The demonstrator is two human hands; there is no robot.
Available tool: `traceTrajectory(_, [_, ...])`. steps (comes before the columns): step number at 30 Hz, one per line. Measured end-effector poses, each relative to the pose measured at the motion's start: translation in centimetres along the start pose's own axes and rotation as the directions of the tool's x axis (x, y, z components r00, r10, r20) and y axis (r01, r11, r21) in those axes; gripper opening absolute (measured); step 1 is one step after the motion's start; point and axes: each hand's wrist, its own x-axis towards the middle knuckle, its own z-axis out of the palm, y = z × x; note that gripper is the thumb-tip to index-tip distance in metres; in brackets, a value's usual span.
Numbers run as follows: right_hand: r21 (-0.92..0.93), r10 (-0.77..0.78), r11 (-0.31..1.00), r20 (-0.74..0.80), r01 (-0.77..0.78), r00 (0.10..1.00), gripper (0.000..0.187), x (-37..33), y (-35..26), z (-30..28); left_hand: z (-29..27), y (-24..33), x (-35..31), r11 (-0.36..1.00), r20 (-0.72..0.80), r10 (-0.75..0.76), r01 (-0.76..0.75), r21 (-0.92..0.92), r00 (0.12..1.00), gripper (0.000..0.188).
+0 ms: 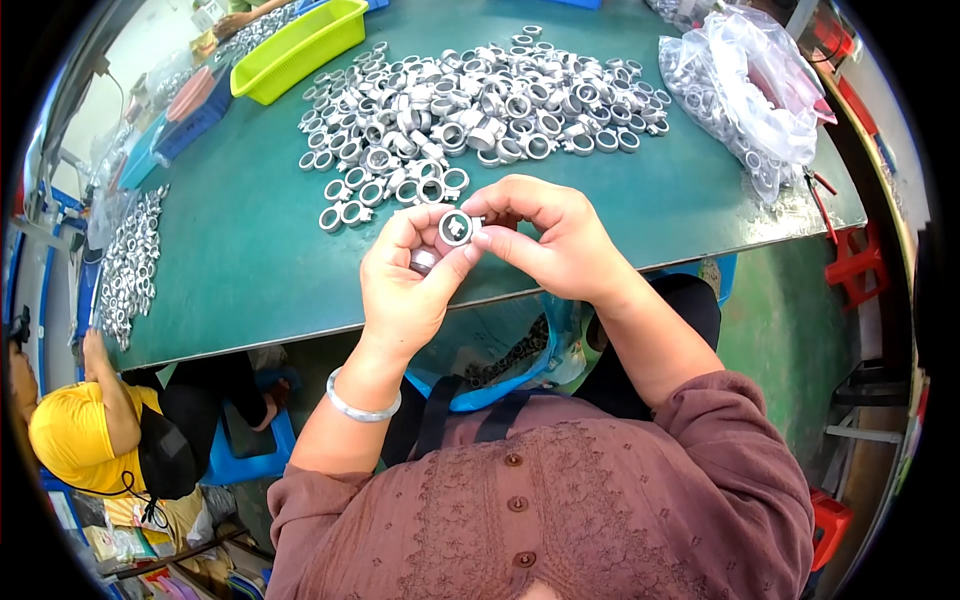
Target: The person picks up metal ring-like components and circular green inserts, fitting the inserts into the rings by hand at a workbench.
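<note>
Both my hands meet above the near edge of the green table. My left hand point(405, 290) pinches a small grey metal ring point(456, 212) between thumb and fingers, its round opening facing up. A second shiny grey ring-shaped piece point(424, 260) sits against the left fingers, partly hidden. My right hand point(550, 235) has thumb and forefinger closed on the right side of the same metal ring, where a small tab sticks out. Just beyond the hands spreads a big pile of similar grey metal rings point(480, 100), several lying loose at its near edge.
A yellow-green basket point(300, 50) stands at the back left of the green table point(230, 250). At the right lies a clear plastic bag point(745, 95) of rings. Below the edge hangs a blue-rimmed bag point(470, 400) holding dark parts. A person in yellow point(90, 440) sits at left beside more rings point(130, 260).
</note>
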Motion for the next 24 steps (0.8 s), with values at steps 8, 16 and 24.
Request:
traceTrajectory(8, [0.25,0.195,0.95,-0.005,-0.187,0.981,0.02,-0.26,0.5,-0.09,-0.25,-0.06,-0.29,0.999,0.03,0.007,-0.008,0.041,1.0,0.033])
traceTrajectory(16, [0.253,0.18,0.952,-0.02,-0.169,0.983,0.017,-0.34,0.73,-0.13,-0.19,-0.21,-0.36,0.998,0.01,0.038,-0.038,0.059,0.999,0.033])
traceTrajectory(24, [0.247,0.171,0.956,-0.034,-0.158,0.985,0.015,-0.37,0.55,-0.06,-0.23,0.08,-0.35,0.999,0.041,0.024,-0.026,0.041,0.999,0.032])
